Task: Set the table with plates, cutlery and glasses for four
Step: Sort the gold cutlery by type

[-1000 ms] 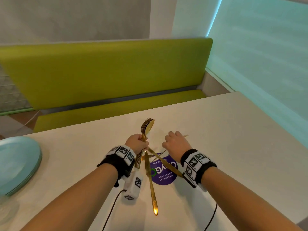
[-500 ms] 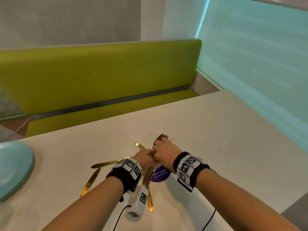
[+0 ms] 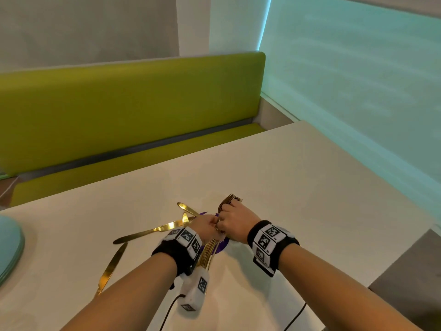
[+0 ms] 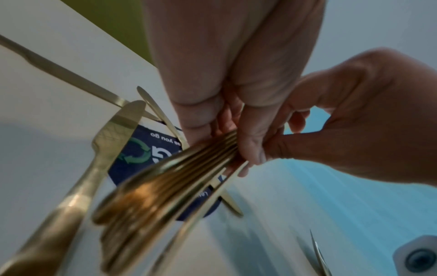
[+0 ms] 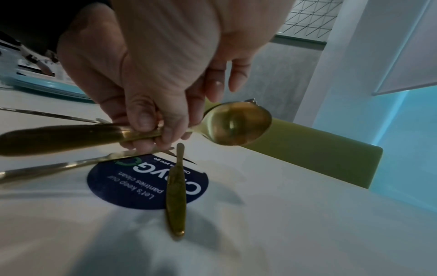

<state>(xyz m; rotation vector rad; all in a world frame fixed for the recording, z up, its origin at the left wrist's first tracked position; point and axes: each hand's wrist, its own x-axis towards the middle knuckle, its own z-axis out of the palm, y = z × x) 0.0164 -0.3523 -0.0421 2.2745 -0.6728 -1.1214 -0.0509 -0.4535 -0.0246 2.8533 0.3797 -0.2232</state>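
Note:
Both hands meet over the white table [image 3: 310,187]. My left hand [image 3: 207,225] and right hand [image 3: 235,222] both grip one bundle of gold forks and spoons [image 3: 229,201]; its handles [image 3: 208,255] stick out towards me under the left wrist. In the left wrist view the bundle [image 4: 165,186] fans out from the curled fingers [image 4: 201,115]. The right wrist view shows a spoon bowl [image 5: 238,123] just past my right fingers [image 5: 165,121]. Several gold knives lie loose on the table: one [image 3: 152,232] to the left, one [image 3: 109,271] nearer me, one [image 3: 187,209] beyond the hands.
A stack of pale blue plates [image 3: 9,249] sits at the table's left edge. A round dark blue sticker [image 5: 146,184] is on the table under the hands, with a knife [image 5: 176,196] across it. A green bench [image 3: 131,111] runs behind the table.
A second ago my left hand alone held the cutlery upright with knives hanging from it. The knives now lie on the table, and my right hand has closed onto the bundle.

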